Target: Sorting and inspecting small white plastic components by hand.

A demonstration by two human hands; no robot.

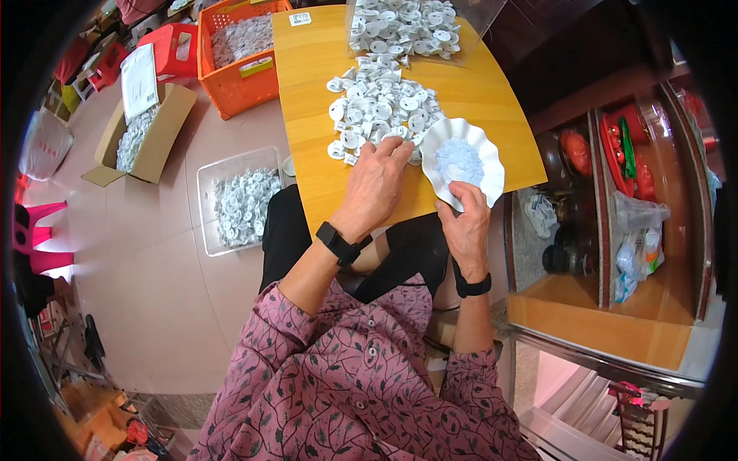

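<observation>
Small white plastic parts with round discs [382, 100] lie in a loose pile on the yellow wooden table [492, 88]. At the pile's near edge is my left hand [374, 184], its fingers bent and drawn together against the parts. Its fingertips are partly hidden, so what they pinch does not show. A white dish with a wavy rim [494, 157] sits at the table's near right corner, holding many tiny pale blue pieces [460, 160]. My right hand [467, 223] closes over the dish's near rim, fingers inside and thumb at the edge.
A clear container of the same parts [407, 31] stands at the table's far end. Left on the floor are a clear plastic bin [204, 192], an orange crate [238, 84] and a cardboard box [165, 115], all holding parts. An open shelf cabinet [603, 207] stands to the right.
</observation>
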